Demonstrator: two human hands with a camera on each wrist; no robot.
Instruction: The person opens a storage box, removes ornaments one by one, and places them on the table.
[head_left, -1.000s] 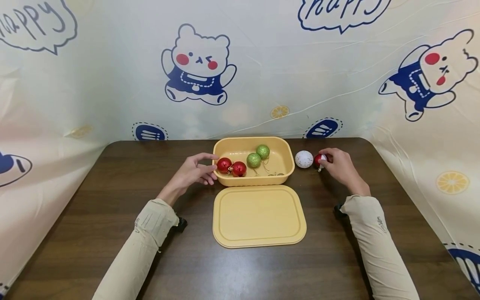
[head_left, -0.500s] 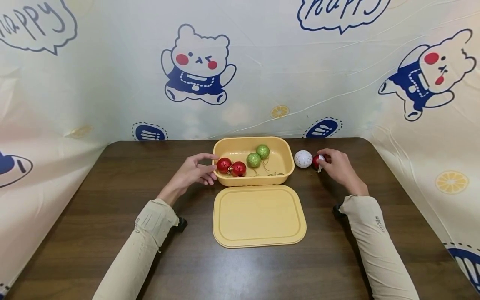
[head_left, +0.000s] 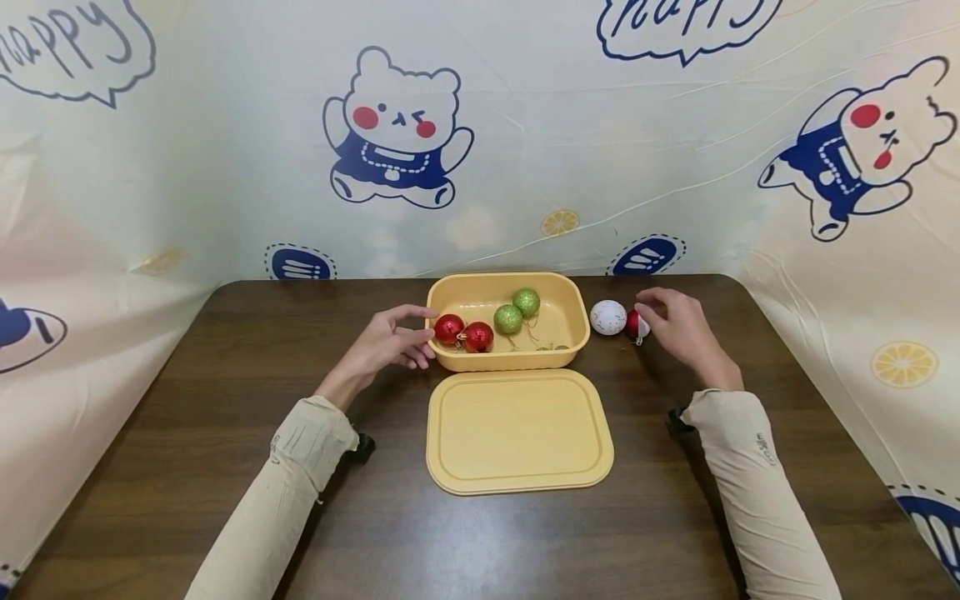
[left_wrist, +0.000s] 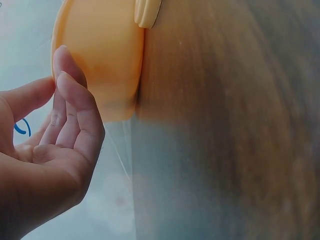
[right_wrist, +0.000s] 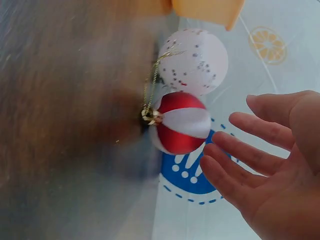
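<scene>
Starting on the left, the left hand (head_left: 386,343) is parked at the left end of the yellow bin (head_left: 573,310), its fingers (left_wrist: 75,95) loosely straight and just about touching the bin's outside wall, holding nothing. Inside the bin there are two red baubles (head_left: 463,333) right by that hand and two green glitter baubles (head_left: 517,311) further back, and the flat yellow lid (head_left: 519,430) sits on the table (head_left: 187,467) in front of it. Right of the bin comes a white speckled bauble (head_left: 608,317), then touching it a red-and-white bauble (right_wrist: 181,122), gold cap pointing toward the near table edge. The right hand (head_left: 678,327) is by far the nearer one; the ball sits just left of its fingers (right_wrist: 240,160), which are spread and relaxed beside it. From the wrist view there's a sliver of gap, so no grip yet.
</scene>
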